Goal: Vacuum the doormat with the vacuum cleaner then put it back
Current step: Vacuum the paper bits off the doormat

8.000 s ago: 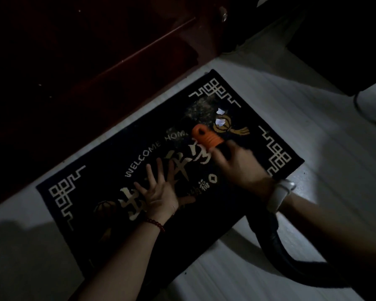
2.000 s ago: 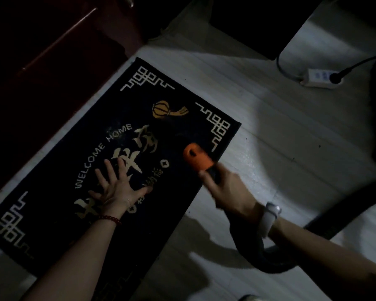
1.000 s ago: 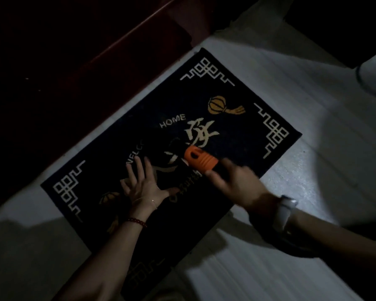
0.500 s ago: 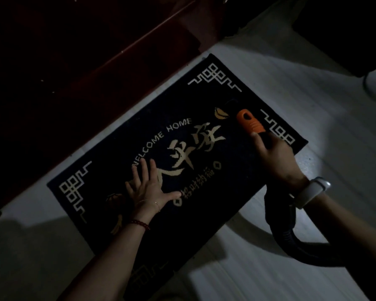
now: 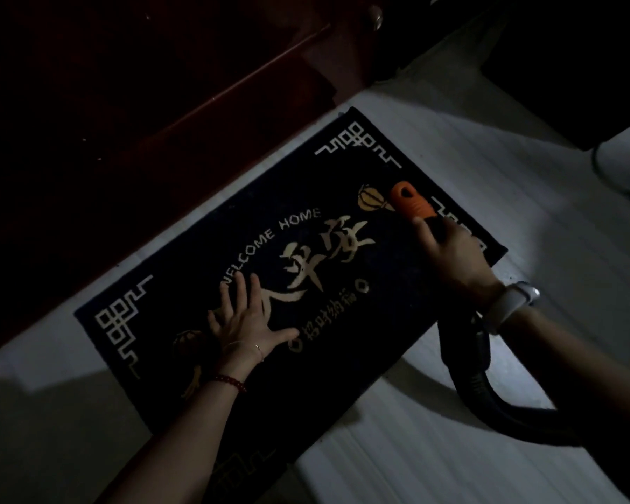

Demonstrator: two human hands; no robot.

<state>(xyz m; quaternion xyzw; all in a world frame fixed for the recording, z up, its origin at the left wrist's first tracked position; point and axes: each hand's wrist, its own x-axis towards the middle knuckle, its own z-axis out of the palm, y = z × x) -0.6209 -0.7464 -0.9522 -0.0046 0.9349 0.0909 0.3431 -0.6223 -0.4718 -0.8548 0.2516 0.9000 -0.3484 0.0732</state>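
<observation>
Doormat: the dark doormat (image 5: 342, 321) lies flat on the pale floor (image 5: 524, 198), at an angle, with one long edge near the dark red wooden furniture (image 5: 161, 103). It shows the words "WELCOME HOME", large gold characters, white corner patterns and a gold lantern picture.
Left hand: the left hand (image 5: 246, 321) lies flat on the doormat, fingers straight and spread, palm down, and it holds nothing. It rests just beside the gold characters, toward the near left part of the mat. A red bead bracelet (image 5: 230, 381) is on this wrist.
Right hand: the right hand (image 5: 451, 256) grips the black part of the vacuum cleaner just behind the orange nozzle (image 5: 410, 201), with fingers curled round it. A white wristband (image 5: 511, 303) is on this wrist.
Vacuum cleaner: the orange nozzle is over the far right part of the doormat, just beside the lantern picture. If it touches the mat, I cannot tell. The black hose (image 5: 488, 391) goes from under the right wrist, bends over the floor and leaves toward the right.
Light: the scene is dim; a bright patch lies on the floor at the right of the mat.
</observation>
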